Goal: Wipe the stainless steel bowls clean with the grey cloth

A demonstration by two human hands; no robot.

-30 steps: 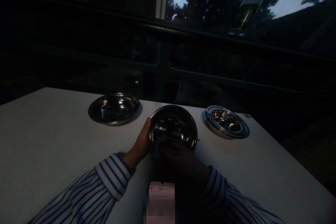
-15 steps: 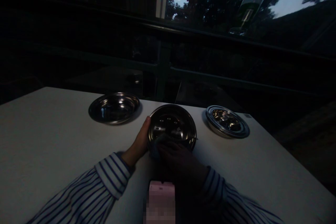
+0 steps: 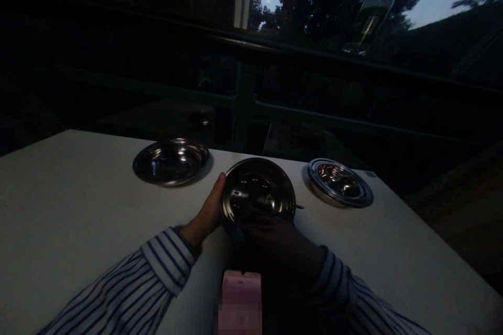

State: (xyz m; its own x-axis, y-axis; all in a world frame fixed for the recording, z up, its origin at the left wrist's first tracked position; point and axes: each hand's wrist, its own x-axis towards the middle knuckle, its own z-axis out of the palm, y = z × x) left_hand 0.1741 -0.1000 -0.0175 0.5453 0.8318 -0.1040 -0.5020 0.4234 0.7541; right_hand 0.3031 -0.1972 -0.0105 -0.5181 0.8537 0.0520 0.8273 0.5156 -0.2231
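Note:
A shiny metal bowl (image 3: pixel 255 183) is tilted towards me at the middle of the table. My left hand (image 3: pixel 211 208) grips its left rim, thumb up along the edge and the other fingers hidden behind. Inside the lower part of the bowl, my right hand (image 3: pixel 271 238) presses on a dark bluish-grey cloth (image 3: pixel 237 230). Deep shadow hides most of that hand's fingers. A thin bright tip (image 3: pixel 299 207) sticks out past the bowl's right rim; its kind is unclear.
On the white table (image 3: pixel 86 209), a shallow metal dish (image 3: pixel 172 162) lies to the left and several stacked metal dishes (image 3: pixel 340 183) to the right. A pink object (image 3: pixel 241 293), partly pixelated, is at the near edge. Behind stands a clear bottle (image 3: pixel 377 5) by the window.
My right hand has slid slightly right and down in the bowl with the cloth. The bowl has shifted a little, and the thin tip at its right reaches farther out.

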